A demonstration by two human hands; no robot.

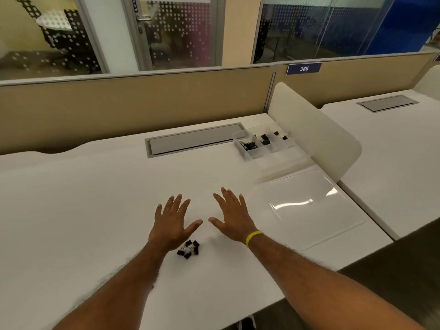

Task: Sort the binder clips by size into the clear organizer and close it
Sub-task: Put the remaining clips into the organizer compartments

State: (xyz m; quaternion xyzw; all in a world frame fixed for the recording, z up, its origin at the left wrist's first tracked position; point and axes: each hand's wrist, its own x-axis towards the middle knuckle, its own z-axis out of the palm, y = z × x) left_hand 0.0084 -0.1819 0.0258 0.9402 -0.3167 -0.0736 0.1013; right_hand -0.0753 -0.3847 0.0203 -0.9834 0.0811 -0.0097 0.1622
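A small heap of black binder clips [188,249] lies on the white desk just below my left hand's wrist. My left hand [172,222] is spread flat, palm down, fingers straight, holding nothing. My right hand [231,215] is spread the same way beside it, a yellow band on its wrist. The clear organizer [259,148] stands open at the back right, with black binder clips [264,139] in several of its compartments. Its clear lid [309,208] lies flat toward me on the desk, right of my right hand.
A grey cable hatch [195,141] is set into the desk left of the organizer. A white rounded divider panel [316,132] stands behind the organizer. A tan partition [133,106] runs along the back. The desk's front edge [309,284] drops off at lower right.
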